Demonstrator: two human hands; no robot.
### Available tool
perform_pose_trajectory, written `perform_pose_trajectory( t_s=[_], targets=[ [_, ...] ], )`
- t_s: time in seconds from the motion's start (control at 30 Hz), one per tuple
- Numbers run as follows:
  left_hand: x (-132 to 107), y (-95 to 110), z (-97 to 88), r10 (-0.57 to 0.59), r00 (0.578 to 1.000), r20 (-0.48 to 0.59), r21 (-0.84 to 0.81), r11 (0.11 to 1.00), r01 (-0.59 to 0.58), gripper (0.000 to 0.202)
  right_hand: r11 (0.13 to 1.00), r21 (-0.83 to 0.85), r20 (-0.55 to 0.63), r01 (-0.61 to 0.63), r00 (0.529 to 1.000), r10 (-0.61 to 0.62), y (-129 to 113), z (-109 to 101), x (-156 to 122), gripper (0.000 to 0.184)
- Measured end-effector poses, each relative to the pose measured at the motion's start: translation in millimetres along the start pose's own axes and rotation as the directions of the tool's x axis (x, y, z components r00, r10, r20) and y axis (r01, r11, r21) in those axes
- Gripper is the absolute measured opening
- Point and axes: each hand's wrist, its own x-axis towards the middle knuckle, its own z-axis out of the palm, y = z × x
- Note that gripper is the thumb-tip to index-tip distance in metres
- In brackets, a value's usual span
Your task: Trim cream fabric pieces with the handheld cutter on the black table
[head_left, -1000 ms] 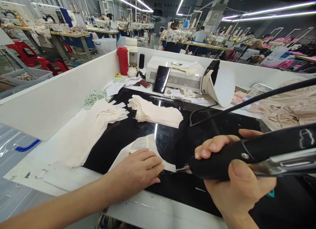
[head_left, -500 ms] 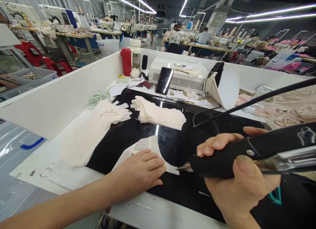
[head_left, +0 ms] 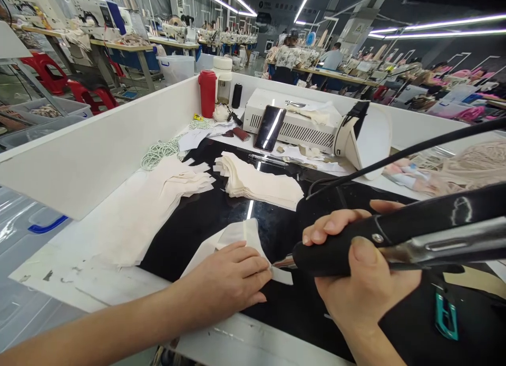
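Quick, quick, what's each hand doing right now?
Left hand: open, resting on the cream fabric piece.
Right hand: closed, holding the black metal-tipped handheld tool.

The left hand [head_left: 231, 276] lies spread on a pale fabric piece [head_left: 250, 230] on the black tabletop [head_left: 190, 234], while the right hand [head_left: 361, 297] grips a black tool [head_left: 332, 259] whose metal tip [head_left: 286, 261] meets the piece, a cream fabric stack [head_left: 263, 186] lying beyond.

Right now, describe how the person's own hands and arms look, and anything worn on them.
The left hand and right hand are ungloved. The left forearm and the short visible stretch of right forearm are bare, without sleeves. Whether any ring is worn isn't clear.
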Motion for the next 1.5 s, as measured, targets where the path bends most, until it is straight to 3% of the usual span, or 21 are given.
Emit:
perform_pose_trajectory(
  t_s=[0.27, 0.8, 1.13, 1.5],
  targets=[
    [1, 2, -3.0, -0.012, 1.000, 0.004, -0.023, 1.000, 0.012, 0.032, 1.000, -0.011, -0.062, 0.025, 0.998, -0.026, -10, -7, 2, 0.049],
    [-2, -2, -2.8, 0.002, 0.999, -0.032, -0.028, 1.000, -0.003, 0.026, 0.998, 0.064, -0.020, -0.001, 1.000, 0.002, -14, -2, -4, 0.045],
    [0, -2, -1.3, 0.017, 1.000, -0.023, -0.012, 1.000, -0.017, 0.031, 0.999, 0.029, 0.028, -0.016, 1.000, 0.015, -10, -1, -9, 0.042],
    [-1, -3, -0.1, 0.027, 0.999, -0.034, 0.014, 1.000, -0.026, 0.028, 1.000, -0.002, -0.052, 0.013, 0.999, -0.013, -19, -13, -6, 0.047]
  ],
)
